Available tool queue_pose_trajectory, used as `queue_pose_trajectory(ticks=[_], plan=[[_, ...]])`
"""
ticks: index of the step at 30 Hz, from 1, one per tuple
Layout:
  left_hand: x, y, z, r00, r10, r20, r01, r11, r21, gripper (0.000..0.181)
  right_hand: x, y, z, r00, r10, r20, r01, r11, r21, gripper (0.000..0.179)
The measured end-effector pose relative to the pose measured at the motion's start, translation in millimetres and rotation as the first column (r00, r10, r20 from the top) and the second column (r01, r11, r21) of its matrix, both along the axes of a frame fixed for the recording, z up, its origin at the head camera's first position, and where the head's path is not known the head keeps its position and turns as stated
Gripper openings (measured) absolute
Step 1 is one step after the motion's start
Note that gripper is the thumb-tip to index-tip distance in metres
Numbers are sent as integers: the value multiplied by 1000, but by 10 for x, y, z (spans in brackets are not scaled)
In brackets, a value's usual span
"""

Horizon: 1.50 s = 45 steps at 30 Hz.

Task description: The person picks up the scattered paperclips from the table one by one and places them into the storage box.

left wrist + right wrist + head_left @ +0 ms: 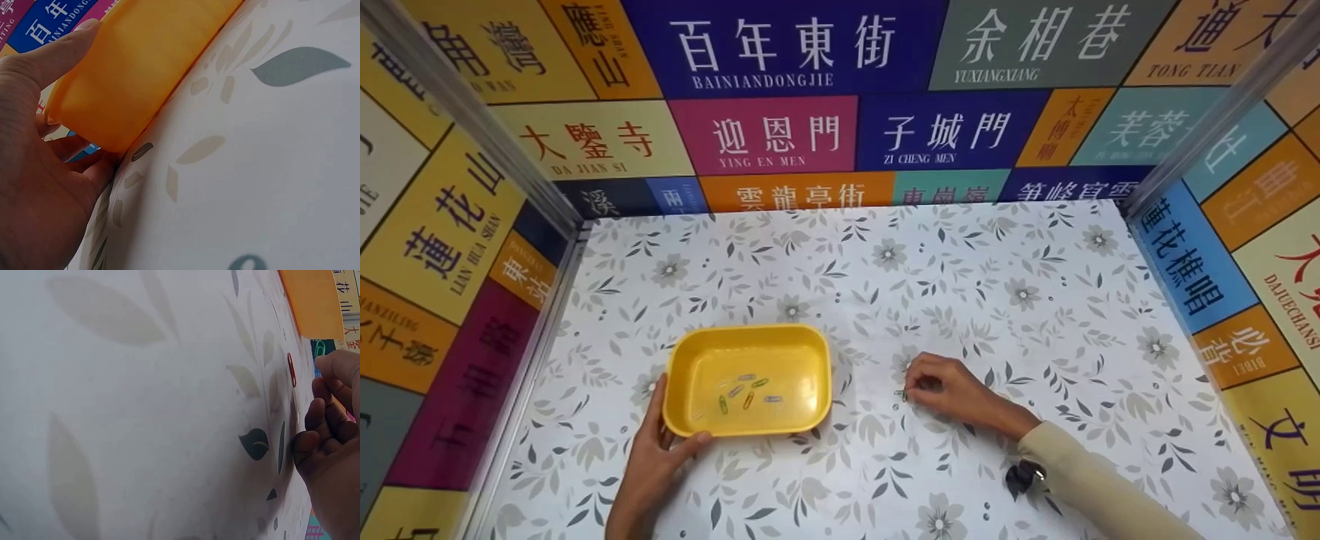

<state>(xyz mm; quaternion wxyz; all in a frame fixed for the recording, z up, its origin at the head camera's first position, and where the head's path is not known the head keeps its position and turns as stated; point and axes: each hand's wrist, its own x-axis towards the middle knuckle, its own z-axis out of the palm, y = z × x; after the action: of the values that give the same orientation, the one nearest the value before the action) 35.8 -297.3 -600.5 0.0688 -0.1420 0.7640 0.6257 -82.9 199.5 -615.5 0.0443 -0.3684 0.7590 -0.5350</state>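
My right hand (949, 390) pinches a green paper clip (319, 349) between thumb and forefinger, low over the tabletop to the right of the yellow tray (676, 360). A red paper clip (291, 370) lies close to these fingers in the right wrist view; in the head view it does not show. With the thumb on the rim and the fingers along the outer wall, my left hand (660, 450) grips the tray at its lower left corner. Several coloured paper clips (748, 400) lie scattered on the tray's bottom.
A white cloth with grey flowers and leaves (885, 300) covers the table. Panels with Chinese lettering (780, 142) stand along the back and both sides. A dark object with a shiny ring (1024, 478) sits at the right sleeve's cuff.
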Motion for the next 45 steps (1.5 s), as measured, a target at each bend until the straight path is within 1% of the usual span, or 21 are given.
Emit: queue_pose_trajectory(ticks=[2, 5, 12, 19, 26, 28, 35, 40, 45], plan=[[5, 3, 0, 1000, -5, -22, 5, 1000, 6, 124, 6, -9, 17, 1000, -6, 14, 5, 1000, 15, 19], [5, 5, 0, 999, -8, -36, 9, 1000, 10, 124, 13, -31, 27, 1000, -8, 20, 8, 1000, 29, 19], [-5, 9, 3, 1000, -4, -10, 4, 1000, -7, 124, 22, -89, 44, 1000, -22, -8, 22, 999, 32, 16], [-11, -6, -4, 1000, 0, 17, 0, 1000, -3, 126, 6, -127, 84, 999, -44, 31, 41, 996, 84, 14], [-16, -4, 5, 999, -1, 38, 2, 1000, -9, 126, 4, -186, 132, 999, -43, 12, 42, 996, 75, 12], [-15, -1, 8, 999, -5, 32, 5, 1000, -11, 125, 2, -204, 148, 999, -45, 14, 43, 996, 78, 12], [6, 1, 2, 999, -24, -26, 24, 1000, -19, 121, -18, -264, 208, 998, -51, 34, 47, 992, 120, 14], [3, 3, 7, 999, -26, -24, 25, 999, -21, 121, -38, -305, 244, 997, -43, 62, 35, 991, 131, 13], [-2, 11, 23, 1000, -24, -13, 24, 999, -38, 122, -53, -347, 248, 997, -40, 66, 31, 991, 130, 13]])
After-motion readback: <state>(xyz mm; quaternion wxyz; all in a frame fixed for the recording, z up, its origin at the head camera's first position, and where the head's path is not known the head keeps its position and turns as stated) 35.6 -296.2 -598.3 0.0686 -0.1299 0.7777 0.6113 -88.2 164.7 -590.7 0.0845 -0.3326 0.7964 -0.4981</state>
